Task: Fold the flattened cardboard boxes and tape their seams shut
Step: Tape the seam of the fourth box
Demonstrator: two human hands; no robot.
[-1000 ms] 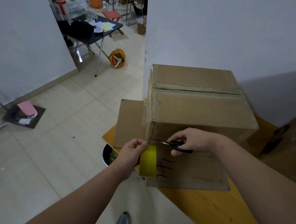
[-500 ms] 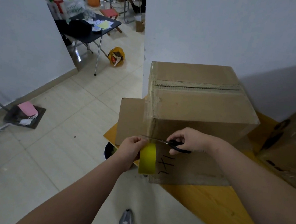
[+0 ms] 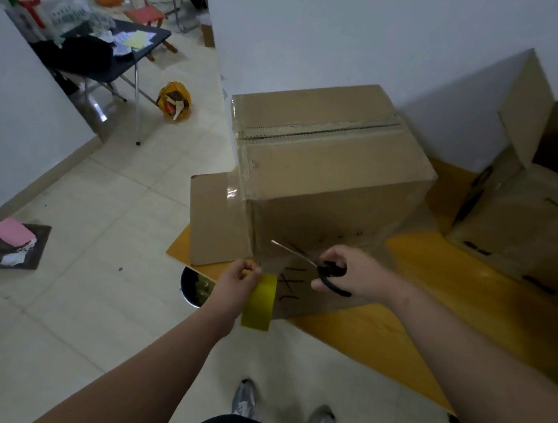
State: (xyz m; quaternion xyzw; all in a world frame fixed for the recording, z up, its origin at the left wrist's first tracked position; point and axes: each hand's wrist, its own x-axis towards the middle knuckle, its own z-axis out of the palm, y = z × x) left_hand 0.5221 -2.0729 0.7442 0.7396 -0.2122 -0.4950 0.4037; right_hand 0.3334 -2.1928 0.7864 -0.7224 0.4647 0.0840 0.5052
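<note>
A folded cardboard box (image 3: 330, 168) stands on a yellow table (image 3: 406, 331), its top seam covered with clear tape that runs down its left side. One side flap (image 3: 216, 218) sticks out to the left. My left hand (image 3: 237, 284) grips a yellow tape roll (image 3: 259, 302) at the box's lower front corner. My right hand (image 3: 350, 274) holds black-handled scissors (image 3: 320, 267), blades pointing left across the box's front face, just above the roll.
An open cardboard box (image 3: 529, 210) stands at the right on the table. A round bin (image 3: 194, 285) sits under the table's left corner. A black folding table (image 3: 115, 53), a yellow bag (image 3: 174, 100) and a dustpan (image 3: 9, 245) lie across the tiled floor.
My view has tilted down and back, showing my feet. The scissors have lifted up and to the right, away from the tape roll; my left hand still grips the roll.
</note>
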